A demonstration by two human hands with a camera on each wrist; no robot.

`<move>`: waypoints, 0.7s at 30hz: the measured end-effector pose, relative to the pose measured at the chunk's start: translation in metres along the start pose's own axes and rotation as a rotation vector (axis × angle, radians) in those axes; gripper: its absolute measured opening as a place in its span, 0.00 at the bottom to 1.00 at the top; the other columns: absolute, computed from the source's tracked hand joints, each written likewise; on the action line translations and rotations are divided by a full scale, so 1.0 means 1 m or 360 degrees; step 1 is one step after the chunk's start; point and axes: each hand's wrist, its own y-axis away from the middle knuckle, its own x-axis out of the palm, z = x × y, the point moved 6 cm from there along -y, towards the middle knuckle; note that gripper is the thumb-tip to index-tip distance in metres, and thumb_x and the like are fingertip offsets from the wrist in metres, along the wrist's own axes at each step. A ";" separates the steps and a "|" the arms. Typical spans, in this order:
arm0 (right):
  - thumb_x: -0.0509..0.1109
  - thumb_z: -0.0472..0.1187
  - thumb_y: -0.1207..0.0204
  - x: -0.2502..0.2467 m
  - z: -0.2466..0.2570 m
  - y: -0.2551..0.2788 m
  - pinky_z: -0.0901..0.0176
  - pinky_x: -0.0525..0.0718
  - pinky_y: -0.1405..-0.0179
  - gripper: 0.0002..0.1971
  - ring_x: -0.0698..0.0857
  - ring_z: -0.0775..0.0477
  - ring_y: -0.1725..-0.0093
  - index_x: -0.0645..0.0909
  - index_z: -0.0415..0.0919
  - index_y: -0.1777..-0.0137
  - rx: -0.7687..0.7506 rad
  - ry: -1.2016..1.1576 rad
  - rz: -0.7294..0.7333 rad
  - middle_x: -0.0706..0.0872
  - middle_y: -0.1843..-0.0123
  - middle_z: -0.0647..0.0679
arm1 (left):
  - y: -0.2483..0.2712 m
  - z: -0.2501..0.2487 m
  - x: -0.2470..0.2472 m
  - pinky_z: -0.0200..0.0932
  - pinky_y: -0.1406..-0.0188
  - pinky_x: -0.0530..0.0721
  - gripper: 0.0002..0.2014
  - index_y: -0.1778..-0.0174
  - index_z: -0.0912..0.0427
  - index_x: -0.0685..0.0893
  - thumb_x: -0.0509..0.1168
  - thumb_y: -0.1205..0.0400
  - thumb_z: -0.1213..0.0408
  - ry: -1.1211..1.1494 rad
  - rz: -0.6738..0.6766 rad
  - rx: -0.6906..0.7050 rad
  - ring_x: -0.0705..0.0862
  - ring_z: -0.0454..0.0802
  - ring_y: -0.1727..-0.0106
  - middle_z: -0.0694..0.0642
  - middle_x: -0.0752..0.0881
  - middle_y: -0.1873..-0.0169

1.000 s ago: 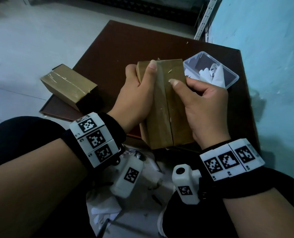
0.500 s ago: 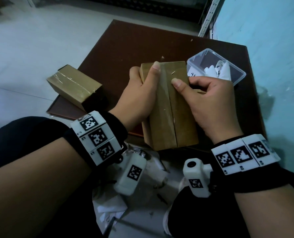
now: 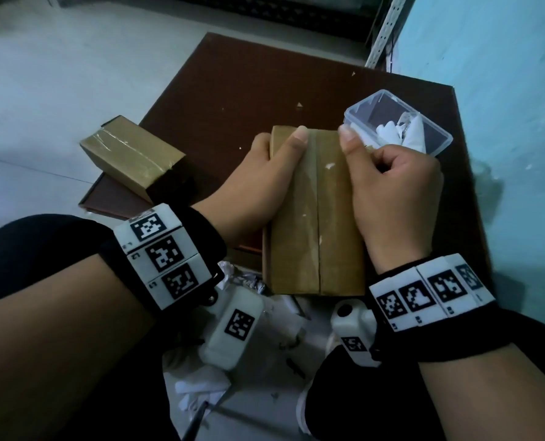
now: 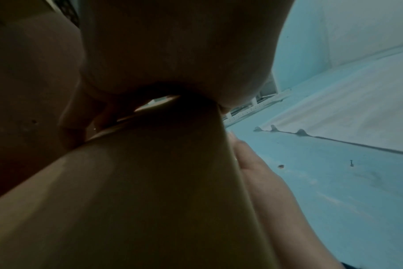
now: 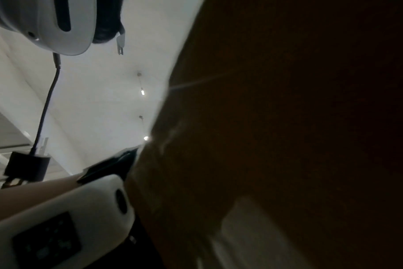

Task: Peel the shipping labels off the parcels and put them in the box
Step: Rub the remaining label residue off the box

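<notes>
Both forearms come in from 6 o'clock, each w/ black wristband and white marker blocks. Left hand (image 3: 258, 183) wraps the parcel (image 3: 315, 224) from 9 o'clock side, thumb lying along its top face toward 12. Right hand (image 3: 395, 198) at 3 o'clock side, fingers (image 3: 401, 160) curled into palm, thumb straight, tip at far top edge.

head: above, looking down | wrists: close-up, looking upward | shared: parcel (image 3: 315, 218)
</notes>
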 end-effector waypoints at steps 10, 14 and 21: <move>0.75 0.52 0.12 0.000 -0.011 -0.003 0.72 0.75 0.67 0.23 0.77 0.64 0.72 0.82 0.47 0.70 0.0307 -0.0582 0.0138 0.80 0.77 0.62 | 0.000 -0.012 0.009 0.50 0.44 0.92 0.16 0.28 0.52 0.82 0.66 0.10 0.54 0.0277 0.0304 0.0090 0.94 0.51 0.42 0.52 0.93 0.41; 0.71 0.53 0.10 0.008 -0.017 0.000 0.37 0.89 0.47 0.25 0.83 0.50 0.56 0.86 0.25 0.49 0.0416 -0.0785 0.0240 0.87 0.56 0.32 | 0.000 -0.007 0.017 0.46 0.51 0.92 0.13 0.30 0.53 0.82 0.64 0.10 0.58 0.0236 0.0433 0.0016 0.94 0.49 0.47 0.51 0.93 0.45; 0.68 0.54 0.09 0.009 -0.017 0.006 0.29 0.87 0.42 0.28 0.83 0.40 0.55 0.82 0.21 0.48 0.0447 -0.0777 0.0198 0.83 0.51 0.25 | -0.004 -0.003 0.021 0.46 0.55 0.92 0.14 0.31 0.50 0.80 0.68 0.12 0.56 0.0349 0.0431 -0.0060 0.94 0.51 0.50 0.51 0.93 0.48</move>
